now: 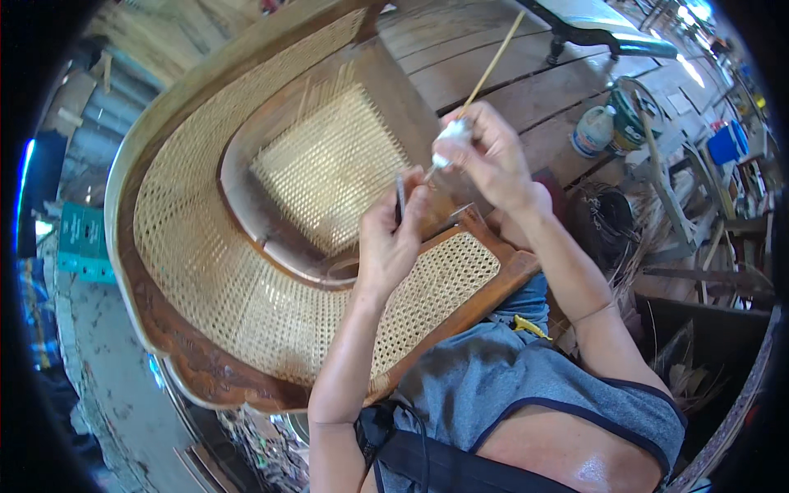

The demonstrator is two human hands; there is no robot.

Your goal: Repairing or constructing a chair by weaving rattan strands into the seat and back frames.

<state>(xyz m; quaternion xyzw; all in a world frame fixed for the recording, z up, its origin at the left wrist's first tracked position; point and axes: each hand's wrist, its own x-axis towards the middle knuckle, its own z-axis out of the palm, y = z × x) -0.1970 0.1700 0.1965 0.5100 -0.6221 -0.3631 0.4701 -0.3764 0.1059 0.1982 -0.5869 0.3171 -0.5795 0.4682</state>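
Observation:
My right hand (503, 168) is closed around a white wad (452, 141), probably cloth, wrapped about a thin tan cane strand (499, 56). The strand sticks up and away beyond my fingers. Just below the wad, my left hand (385, 246) pinches near the strand's lower end. A thin dark tool (400, 200) also sits in the left fingers; its kind cannot be made out. Both hands are above a curved wooden chair (122, 205) with woven cane panels. Its seat weave (329, 168) has loose strand ends standing at the far edge.
A clear jug (593, 130) and a green bucket (629, 123) stand on the plank floor at right, with a blue pail (726, 144) farther off. Wooden pieces and fibre strands lie nearby. A green crate (82, 242) is at left. Something yellow-handled (530, 327) rests by my lap.

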